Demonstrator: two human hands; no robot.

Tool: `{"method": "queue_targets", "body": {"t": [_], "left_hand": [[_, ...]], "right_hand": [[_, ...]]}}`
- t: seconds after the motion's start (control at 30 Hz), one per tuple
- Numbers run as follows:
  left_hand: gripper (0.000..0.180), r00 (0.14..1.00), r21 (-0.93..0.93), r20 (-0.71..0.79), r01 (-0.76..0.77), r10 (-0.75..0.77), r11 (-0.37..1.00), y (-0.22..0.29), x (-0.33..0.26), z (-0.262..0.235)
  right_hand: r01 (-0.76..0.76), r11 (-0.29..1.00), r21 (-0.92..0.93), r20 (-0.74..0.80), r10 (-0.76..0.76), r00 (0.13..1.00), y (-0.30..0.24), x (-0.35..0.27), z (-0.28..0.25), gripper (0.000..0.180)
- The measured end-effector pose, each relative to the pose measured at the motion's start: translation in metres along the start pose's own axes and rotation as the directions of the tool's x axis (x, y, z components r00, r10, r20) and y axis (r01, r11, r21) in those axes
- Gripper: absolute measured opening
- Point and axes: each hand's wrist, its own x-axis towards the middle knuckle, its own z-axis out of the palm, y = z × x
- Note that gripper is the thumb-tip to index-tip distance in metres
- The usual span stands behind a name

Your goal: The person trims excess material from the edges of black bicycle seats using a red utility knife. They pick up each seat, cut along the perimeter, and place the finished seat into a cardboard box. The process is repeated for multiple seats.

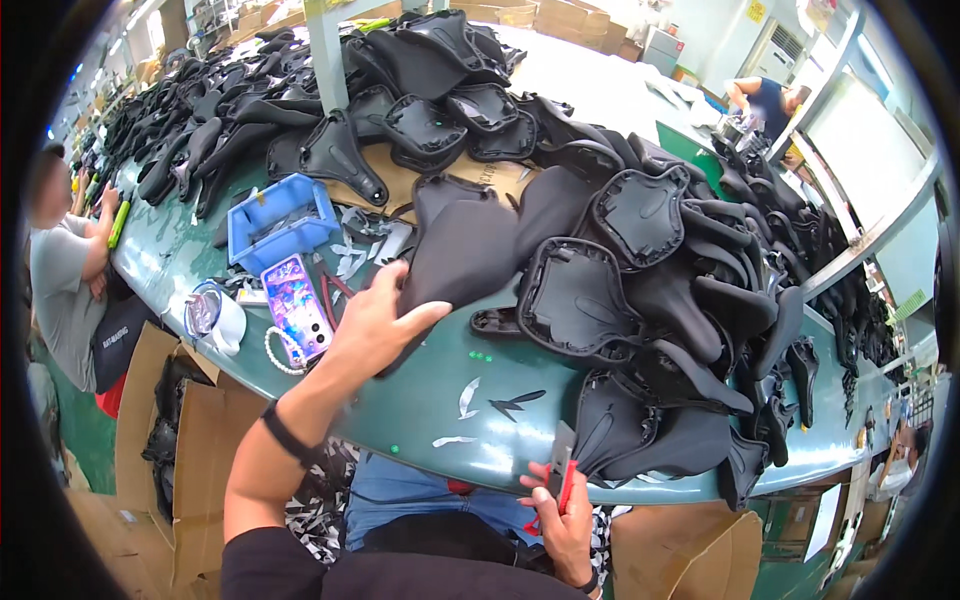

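A smooth black bicycle saddle (462, 250) lies tilted over the table, its narrow nose pointing toward me. My left hand (375, 325) is closed around that narrow part, the thumb across the top and the fingers at its left edge. Low in front of me, by the table's near edge, my right hand (562, 525) grips a red-handled utility knife (566, 470), its grey blade end pointing up. Just right of the held saddle, another saddle (575, 295) rests with its hollow underside up. Black and white trimmings (515, 402) lie on the table between my hands.
Saddles (690, 300) heap up on the right; a larger pile (230, 110) stretches far left. A blue bin (282, 222), a patterned phone (298, 305) and a white cup (215, 318) stand at left. Cardboard boxes (205, 470) flank me below. Other people sit left and far right.
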Motion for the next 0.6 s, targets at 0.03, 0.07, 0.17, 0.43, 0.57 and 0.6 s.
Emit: {"method": "queue_targets", "body": {"t": [0.03, 0.07, 0.17, 0.43, 0.57, 0.6], "left_hand": [[0.060, 0.971, -0.504, 0.203, 0.217, -0.129, 0.836, -0.004, -0.013, -0.008], [0.055, 0.955, -0.681, 0.284, 0.268, -0.091, 0.682, -0.012, -0.027, -0.005], [0.051, 0.911, -0.836, 0.412, 0.363, 0.034, 0.412, -0.013, -0.091, 0.027], [0.037, 0.487, -0.283, 0.848, 0.749, -0.208, 0.600, -0.045, -0.147, 0.049], [0.031, 0.901, -0.223, 0.170, -0.359, 0.399, 0.906, -0.051, -0.143, 0.001], [0.036, 0.867, -0.117, 0.010, -0.494, 0.499, 0.861, -0.057, -0.131, -0.005]], "right_hand": [[-0.034, 0.999, 0.035, -0.014, 0.034, 0.999, -0.005, 0.001, 0.001, 0.036], [-0.074, 0.995, 0.068, -0.039, 0.076, 0.996, -0.008, 0.001, 0.002, 0.037], [-0.086, 0.991, 0.098, 0.046, 0.082, 0.996, -0.016, 0.009, 0.013, 0.033], [0.063, 0.869, -0.491, 0.170, 0.025, 0.985, -0.019, 0.016, 0.011, 0.039], [0.436, 0.597, -0.673, 0.268, -0.352, 0.897, -0.041, 0.028, 0.012, 0.051], [0.431, 0.561, -0.707, 0.296, -0.318, 0.901, -0.044, 0.028, 0.018, 0.052]]}}
